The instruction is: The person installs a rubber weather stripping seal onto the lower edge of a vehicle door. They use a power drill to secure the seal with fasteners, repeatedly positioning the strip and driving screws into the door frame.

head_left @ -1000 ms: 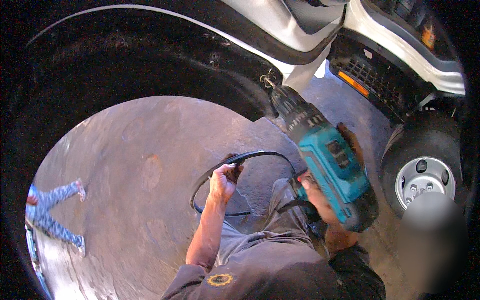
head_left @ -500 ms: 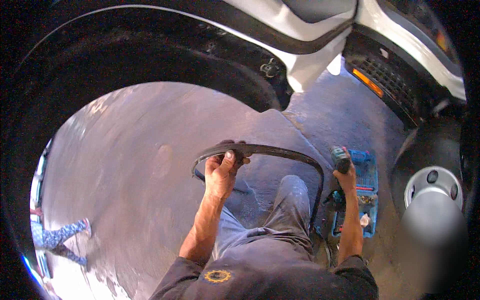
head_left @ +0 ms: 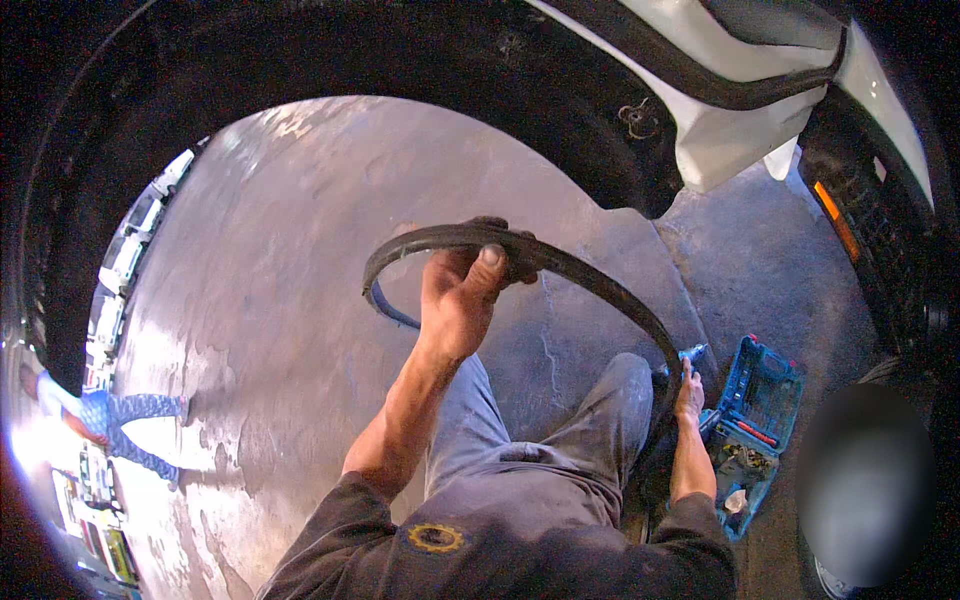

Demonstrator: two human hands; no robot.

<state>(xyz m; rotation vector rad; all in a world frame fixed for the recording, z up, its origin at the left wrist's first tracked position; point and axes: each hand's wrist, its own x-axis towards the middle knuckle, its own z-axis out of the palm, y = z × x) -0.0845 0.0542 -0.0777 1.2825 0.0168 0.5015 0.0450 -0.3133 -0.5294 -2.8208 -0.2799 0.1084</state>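
Note:
My left hand (head_left: 462,295) is closed around a long, curved black trim strip (head_left: 600,288), thumb on top and fingers beneath. The strip loops round at the left of that hand. Its other end runs down to the right, past my right knee, and passes close to my right hand (head_left: 690,396). That hand is closed on a blue and dark cordless drill (head_left: 692,354), which the strip and the fingers partly hide. An open blue tool case (head_left: 738,385) lies on the floor just right of it, with a red-handled tool and small parts inside.
A dark wheel arch (head_left: 300,60) of a white vehicle curves overhead. The white body corner (head_left: 740,140) hangs down at upper right, beside an orange side light (head_left: 836,220). A blurred rounded grey object (head_left: 865,490) stands at right. Another person (head_left: 140,430) walks far left.
My view has turned, shifting the vehicle and tool case to the right. My left hand has raised the strip slightly. My right hand has lowered and turned the drill, bringing it near the strip.

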